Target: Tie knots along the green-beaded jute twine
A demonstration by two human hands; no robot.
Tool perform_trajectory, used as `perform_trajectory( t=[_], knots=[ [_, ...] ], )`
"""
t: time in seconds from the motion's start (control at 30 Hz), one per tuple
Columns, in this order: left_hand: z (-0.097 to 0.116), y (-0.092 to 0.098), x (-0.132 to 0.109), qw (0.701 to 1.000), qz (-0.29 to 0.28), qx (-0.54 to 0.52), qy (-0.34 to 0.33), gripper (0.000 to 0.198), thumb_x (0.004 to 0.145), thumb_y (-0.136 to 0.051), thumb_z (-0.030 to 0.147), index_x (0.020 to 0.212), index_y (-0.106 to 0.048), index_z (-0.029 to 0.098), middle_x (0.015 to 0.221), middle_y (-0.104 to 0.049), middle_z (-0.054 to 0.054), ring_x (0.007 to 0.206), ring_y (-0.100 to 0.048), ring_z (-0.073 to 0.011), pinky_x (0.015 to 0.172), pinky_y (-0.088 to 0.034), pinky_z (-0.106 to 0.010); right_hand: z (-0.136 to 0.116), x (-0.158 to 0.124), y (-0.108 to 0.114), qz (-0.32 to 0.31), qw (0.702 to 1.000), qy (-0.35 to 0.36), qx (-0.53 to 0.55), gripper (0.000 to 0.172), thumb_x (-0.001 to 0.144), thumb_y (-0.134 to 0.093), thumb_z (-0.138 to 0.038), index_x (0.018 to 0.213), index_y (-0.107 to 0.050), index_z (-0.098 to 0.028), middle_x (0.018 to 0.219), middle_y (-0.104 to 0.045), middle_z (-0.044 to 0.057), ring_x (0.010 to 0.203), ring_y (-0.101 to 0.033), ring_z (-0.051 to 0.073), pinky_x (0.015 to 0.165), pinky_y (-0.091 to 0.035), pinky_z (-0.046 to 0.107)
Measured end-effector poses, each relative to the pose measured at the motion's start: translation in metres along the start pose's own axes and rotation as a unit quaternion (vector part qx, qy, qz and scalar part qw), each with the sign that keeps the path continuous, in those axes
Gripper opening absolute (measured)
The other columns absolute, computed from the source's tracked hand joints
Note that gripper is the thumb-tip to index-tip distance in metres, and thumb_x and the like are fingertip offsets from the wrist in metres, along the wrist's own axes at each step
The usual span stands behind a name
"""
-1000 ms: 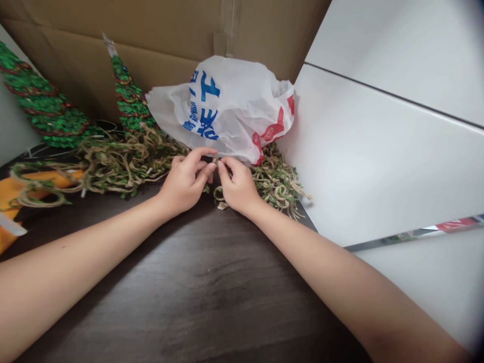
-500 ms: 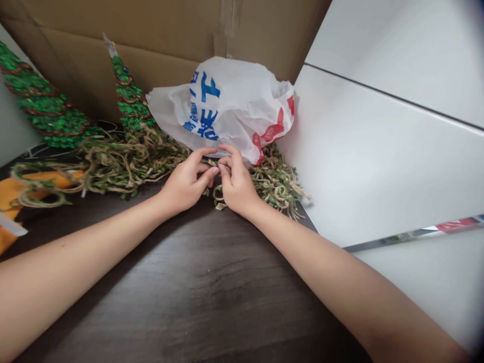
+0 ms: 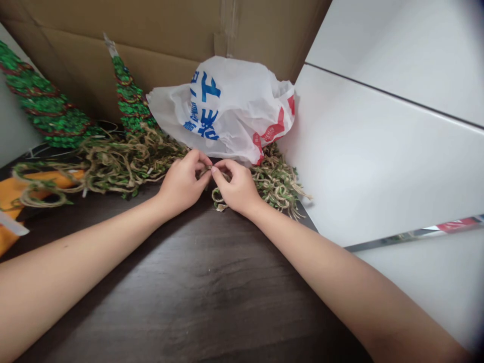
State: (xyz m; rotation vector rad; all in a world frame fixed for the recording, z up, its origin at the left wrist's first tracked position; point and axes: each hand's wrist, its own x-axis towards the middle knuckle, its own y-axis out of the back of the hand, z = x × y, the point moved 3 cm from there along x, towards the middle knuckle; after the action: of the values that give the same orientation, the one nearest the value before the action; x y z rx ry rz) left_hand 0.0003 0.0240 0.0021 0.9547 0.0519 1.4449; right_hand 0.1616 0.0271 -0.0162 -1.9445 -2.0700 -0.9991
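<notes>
My left hand [image 3: 184, 180] and my right hand [image 3: 237, 186] meet at the fingertips in the middle of the view, both pinching a thin strand of twine [image 3: 210, 167]. My fingers hide most of that strand. To the left lies a tangled heap of leafy jute twine [image 3: 121, 161], brown with small green leaves. A second bundle of the same leafy twine [image 3: 278, 181] sits just right of my right hand, its frayed ends pointing right. Directly behind my hands rests a crumpled white plastic bag [image 3: 242, 106] with blue and red print.
Two green tinsel Christmas trees [image 3: 130, 93] [image 3: 49, 106] stand at the back left. A cardboard box [image 3: 159, 30] rises behind everything. White tiled wall [image 3: 378, 141] borders the right. An orange item [image 3: 15, 194] lies far left on the dark wooden surface [image 3: 196, 297].
My index fingers, raised and apart from the thumbs before, have come down so both hands pinch the strand. The heaps and the bag look the same.
</notes>
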Motion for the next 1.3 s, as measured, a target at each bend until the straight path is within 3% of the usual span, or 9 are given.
perform_trajectory(
  t=[0.13, 0.27, 0.47, 0.57, 0.73, 0.83, 1.03, 1.3],
  knots=[
    [-0.002, -0.002, 0.000, 1.000, -0.025, 0.008, 0.009, 0.010, 0.091, -0.065, 0.027, 0.096, -0.058, 0.023, 0.078, -0.074, 0.000, 0.072, -0.071, -0.0194, 0.068, -0.048, -0.030, 0.003, 0.002, -0.002, -0.014, 0.999, -0.012, 0.031, 0.012, 0.098, -0.065, -0.031, 0.096, -0.071, -0.021, 0.093, -0.079, 0.004, 0.087, -0.073, 0.020, 0.085, -0.057, 0.035],
    [-0.003, -0.004, 0.000, 0.999, -0.034, -0.017, -0.017, 0.012, 0.094, -0.065, 0.028, 0.101, -0.056, 0.023, 0.084, -0.076, -0.001, 0.079, -0.074, -0.0209, 0.074, -0.051, -0.032, 0.007, 0.004, -0.004, -0.022, 0.997, -0.015, 0.073, 0.017, 0.101, -0.064, -0.037, 0.095, -0.068, -0.022, 0.088, -0.075, 0.001, 0.082, -0.069, 0.018, 0.082, -0.054, 0.034],
    [-0.001, -0.008, 0.000, 0.993, -0.040, -0.053, -0.100, 0.023, 0.105, -0.052, 0.029, 0.126, -0.059, 0.020, 0.091, -0.078, -0.004, 0.087, -0.076, -0.0223, 0.087, -0.058, -0.039, 0.015, 0.005, -0.005, 0.010, 0.992, -0.033, 0.122, 0.016, 0.107, -0.056, -0.037, 0.096, -0.059, -0.025, 0.081, -0.064, -0.002, 0.079, -0.063, 0.016, 0.079, -0.054, 0.033],
    [-0.002, -0.007, 0.001, 0.995, -0.036, -0.055, -0.077, 0.028, 0.106, -0.054, 0.033, 0.128, -0.062, 0.020, 0.096, -0.080, -0.006, 0.090, -0.077, -0.0235, 0.091, -0.059, -0.040, 0.016, 0.006, -0.006, 0.015, 0.991, -0.039, 0.125, 0.013, 0.107, -0.056, -0.034, 0.098, -0.057, -0.025, 0.081, -0.062, -0.002, 0.080, -0.064, 0.016, 0.082, -0.055, 0.033],
    [-0.001, -0.004, 0.002, 0.998, -0.011, -0.051, -0.040, 0.019, 0.100, -0.059, 0.033, 0.112, -0.067, 0.020, 0.110, -0.081, -0.009, 0.102, -0.077, -0.0251, 0.097, -0.059, -0.041, 0.012, 0.005, -0.007, -0.003, 0.990, -0.056, 0.133, 0.008, 0.100, -0.063, -0.025, 0.098, -0.056, -0.025, 0.086, -0.067, -0.002, 0.081, -0.067, 0.015, 0.082, -0.057, 0.032],
    [-0.002, -0.005, 0.002, 0.997, -0.017, -0.065, -0.041, 0.014, 0.098, -0.061, 0.031, 0.107, -0.065, 0.021, 0.107, -0.080, -0.009, 0.101, -0.077, -0.0249, 0.095, -0.059, -0.041, 0.010, 0.004, -0.007, -0.010, 0.991, -0.055, 0.119, 0.007, 0.100, -0.061, -0.025, 0.095, -0.056, -0.025, 0.084, -0.068, -0.002, 0.080, -0.068, 0.016, 0.081, -0.058, 0.033],
    [-0.001, -0.008, 0.000, 0.992, -0.051, -0.092, -0.063, 0.013, 0.101, -0.061, 0.031, 0.110, -0.063, 0.021, 0.104, -0.080, -0.008, 0.095, -0.078, -0.0233, 0.092, -0.060, -0.040, 0.013, 0.004, -0.004, 0.021, 0.993, -0.064, 0.098, 0.006, 0.099, -0.055, -0.022, 0.102, -0.060, -0.025, 0.084, -0.069, -0.001, 0.079, -0.069, 0.016, 0.078, -0.058, 0.032],
    [-0.001, -0.006, -0.001, 0.996, -0.039, -0.062, -0.057, 0.021, 0.102, -0.061, 0.031, 0.119, -0.061, 0.021, 0.105, -0.081, -0.008, 0.096, -0.079, -0.0234, 0.091, -0.059, -0.039, 0.017, 0.005, -0.004, 0.037, 0.989, -0.069, 0.128, 0.006, 0.101, -0.059, -0.027, 0.100, -0.064, -0.023, 0.086, -0.072, 0.000, 0.077, -0.069, 0.016, 0.074, -0.060, 0.031]
  ],
)
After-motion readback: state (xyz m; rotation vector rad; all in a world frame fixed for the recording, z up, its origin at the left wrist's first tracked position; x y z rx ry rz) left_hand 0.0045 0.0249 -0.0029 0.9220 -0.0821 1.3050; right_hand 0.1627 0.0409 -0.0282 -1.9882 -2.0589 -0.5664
